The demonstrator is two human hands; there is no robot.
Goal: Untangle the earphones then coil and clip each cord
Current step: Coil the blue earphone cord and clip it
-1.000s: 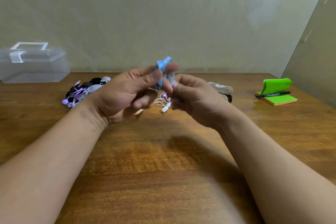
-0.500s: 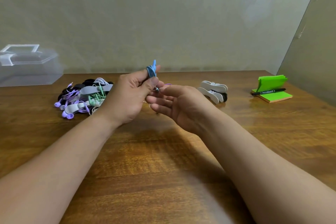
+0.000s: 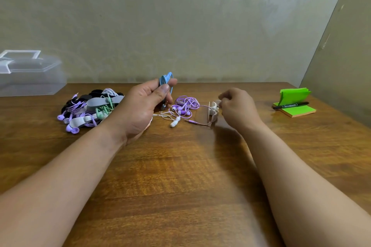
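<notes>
Earphones lie across the far half of the wooden table (image 3: 180, 176). The biggest lot is the pile (image 3: 90, 106) on the left: purple, green and black cords already wound up, with grey clips on them. Next comes a loose purple set (image 3: 185, 104) in the middle, a messy loop with its plug end trailing to the right. A thin white set (image 3: 174, 122) lies just beside it. Smaller is the blue coil (image 3: 165, 79), held up off the table. The left hand (image 3: 140, 106) has its thumb and fingers curled tight round it, which holds the loops together. Smallest is the white clip (image 3: 213, 108). The right hand (image 3: 236, 106) pinches it with bent fingertips, near the purple plug cord.

I think these cords are very light, thin and floppy. A coil would likely spring open if let go, so grip it across the middle, all loops at once. Don't tug the thin wire near the buds; it could break. The clip looks soft and bendy, best held by its ends.
</notes>
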